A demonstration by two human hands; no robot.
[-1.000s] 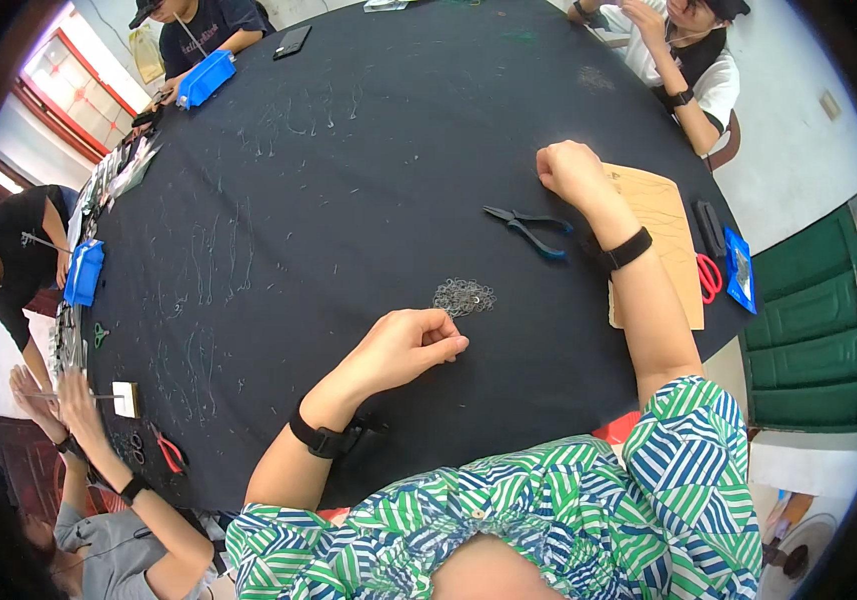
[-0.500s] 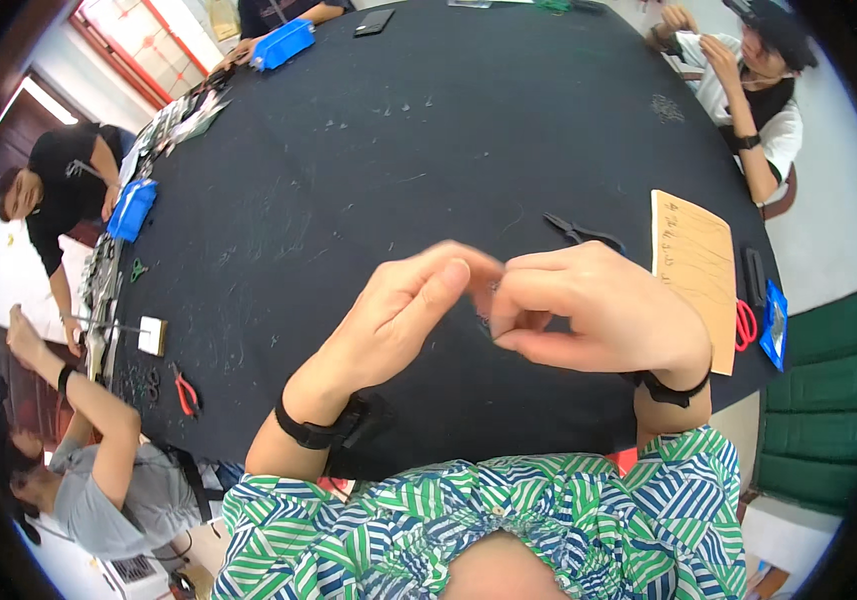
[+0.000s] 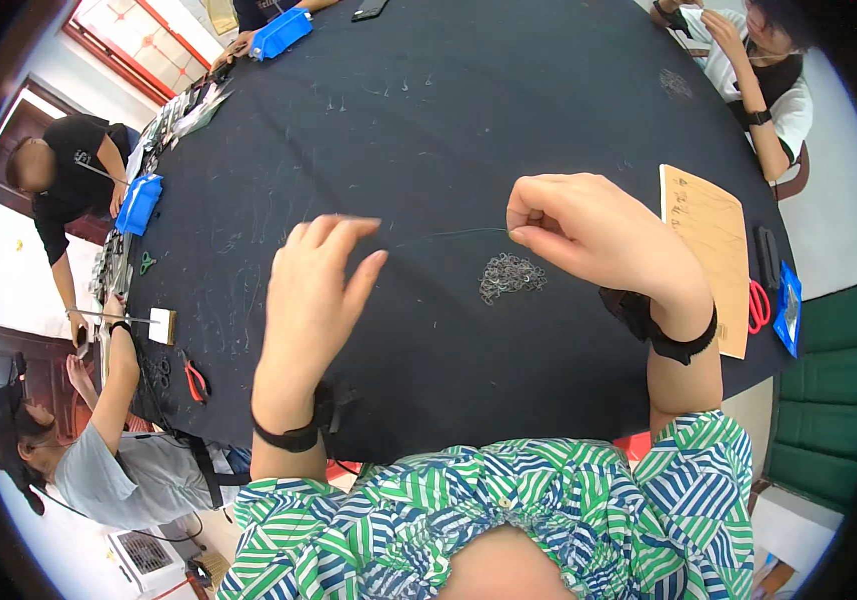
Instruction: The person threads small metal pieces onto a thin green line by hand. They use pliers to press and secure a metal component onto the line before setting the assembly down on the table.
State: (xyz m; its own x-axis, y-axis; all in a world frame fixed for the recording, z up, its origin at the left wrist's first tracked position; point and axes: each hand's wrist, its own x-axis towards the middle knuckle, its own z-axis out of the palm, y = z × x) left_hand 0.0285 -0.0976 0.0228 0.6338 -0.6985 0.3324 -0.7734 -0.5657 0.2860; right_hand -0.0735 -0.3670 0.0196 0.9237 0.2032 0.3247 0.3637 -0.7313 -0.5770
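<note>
Green thin thread | right hand pinching it | left hand parted | wiry metal heap

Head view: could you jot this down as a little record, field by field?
Right hand: pinches a thin green thread
Left hand: open, thumb and forefinger apart, near the thread's other end
Metal pile: small looped pieces on the black tablecloth
Right side: tan paper sheet, blue packet
Left side: red-handled pliers
</note>
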